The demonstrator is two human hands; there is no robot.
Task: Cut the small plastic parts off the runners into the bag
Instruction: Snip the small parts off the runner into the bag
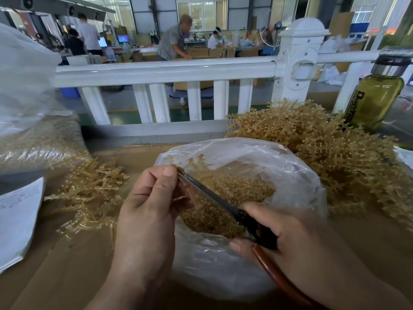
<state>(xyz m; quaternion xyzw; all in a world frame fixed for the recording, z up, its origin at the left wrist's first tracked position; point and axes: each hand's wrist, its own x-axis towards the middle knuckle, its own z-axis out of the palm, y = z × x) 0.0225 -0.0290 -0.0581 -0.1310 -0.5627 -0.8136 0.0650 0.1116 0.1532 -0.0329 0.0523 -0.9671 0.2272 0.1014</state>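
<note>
One wide brown table point(67, 276) carries everything, and a white railing point(156, 72) stands along its far edge. At the right lies a big heap of tan runners point(335, 157), with small parts on their branches. In the middle, near the person, the clear plastic bag point(290, 175) stands open, and many loose small parts point(223, 198) lie inside it. At the far left a second, filled bag point(40, 139) rests on the table, and beside it is a smaller heap of runners point(89, 193). A glass bottle point(375, 99) with yellow-green liquid stands at the far right, behind the big heap.

Both hands are over the mouth of the open bag. The left hand point(147, 204) has its fingers curled and pinches one runner point(192, 166) under the thumb, above the bag. The right hand point(290, 238) is closed around the handles of the scissors point(214, 198). The dark blades point up and left and reach the runner just beside the left thumb. I cannot tell how far the blades are open.
</note>
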